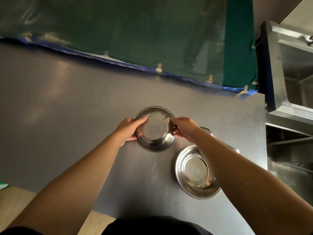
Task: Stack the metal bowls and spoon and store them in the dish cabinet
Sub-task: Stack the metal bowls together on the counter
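A shiny metal bowl [155, 131] sits mid-table on the steel counter [67, 99], its base dotted with small holes or droplets. My left hand [129, 128] grips its left rim and my right hand [184, 127] grips its right rim. A second metal bowl [194, 172] stands nearer to me on the right, partly covered by my right forearm. Behind that arm a metal spoon [207, 130] shows its rounded end, and its handle [234, 149] pokes out to the right.
A green cloth-covered panel [135, 31] with a blue edge and metal clips rises along the counter's far side. At the right stands a steel sink unit [291, 82] across a gap. The counter's front edge lies close to my body.
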A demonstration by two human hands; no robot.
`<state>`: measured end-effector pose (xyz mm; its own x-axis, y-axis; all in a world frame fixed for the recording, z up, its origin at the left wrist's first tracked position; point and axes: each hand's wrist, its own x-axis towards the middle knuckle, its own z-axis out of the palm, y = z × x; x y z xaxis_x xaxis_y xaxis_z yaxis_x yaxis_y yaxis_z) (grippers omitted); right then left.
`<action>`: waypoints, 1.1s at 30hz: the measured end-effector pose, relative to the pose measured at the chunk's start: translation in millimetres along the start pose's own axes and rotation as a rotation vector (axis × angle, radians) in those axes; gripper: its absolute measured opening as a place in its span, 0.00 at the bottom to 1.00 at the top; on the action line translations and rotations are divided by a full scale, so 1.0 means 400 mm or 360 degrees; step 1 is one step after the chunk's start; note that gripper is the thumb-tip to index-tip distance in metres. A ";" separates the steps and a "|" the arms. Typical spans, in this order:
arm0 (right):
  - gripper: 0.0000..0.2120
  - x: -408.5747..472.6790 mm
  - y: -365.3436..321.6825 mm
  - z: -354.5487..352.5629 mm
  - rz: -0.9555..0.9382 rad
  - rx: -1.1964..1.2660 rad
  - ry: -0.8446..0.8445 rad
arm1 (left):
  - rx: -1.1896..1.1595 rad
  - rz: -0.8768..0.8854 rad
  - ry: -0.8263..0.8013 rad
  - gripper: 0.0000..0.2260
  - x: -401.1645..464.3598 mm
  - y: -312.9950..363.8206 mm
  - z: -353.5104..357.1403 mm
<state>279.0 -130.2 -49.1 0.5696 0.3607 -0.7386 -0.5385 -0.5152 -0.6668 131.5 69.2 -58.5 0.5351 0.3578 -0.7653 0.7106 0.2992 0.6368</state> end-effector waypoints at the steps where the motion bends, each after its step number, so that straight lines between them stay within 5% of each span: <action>1: 0.07 -0.003 -0.005 -0.001 -0.0047 -0.0007 0.0068 | -0.0055 0.0011 0.0025 0.30 -0.004 0.003 -0.004; 5: 0.05 -0.030 -0.025 -0.004 -0.0211 -0.0010 0.0170 | -0.0269 -0.0025 0.0189 0.22 -0.025 0.024 -0.019; 12: 0.11 -0.116 -0.045 0.011 -0.0222 0.0115 0.0096 | -0.0422 -0.0155 0.0282 0.25 -0.066 0.040 -0.064; 20: 0.11 -0.180 -0.025 0.013 -0.0227 0.0074 0.0063 | -0.0488 -0.0070 0.0166 0.02 -0.135 0.025 -0.093; 23: 0.04 -0.202 -0.002 0.010 -0.0246 -0.0025 0.0052 | -0.0487 -0.0067 0.0061 0.09 -0.164 0.016 -0.086; 25: 0.11 -0.216 0.013 0.010 -0.0257 -0.0073 0.0071 | -0.0426 -0.0022 -0.0002 0.15 -0.182 0.011 -0.078; 29: 0.27 -0.236 0.046 -0.015 -0.0320 -0.0142 0.0119 | -0.0249 0.0077 -0.0037 0.14 -0.212 0.006 -0.046; 33: 0.24 -0.265 0.088 -0.074 -0.0303 -0.0111 0.0283 | -0.0168 0.0176 0.0057 0.09 -0.221 -0.003 0.017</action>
<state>217.9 -209.7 8.5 0.7598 0.3171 -0.5676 -0.3709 -0.5056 -0.7790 86.4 31.2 7.9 0.5896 0.4242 -0.6874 0.5952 0.3471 0.7247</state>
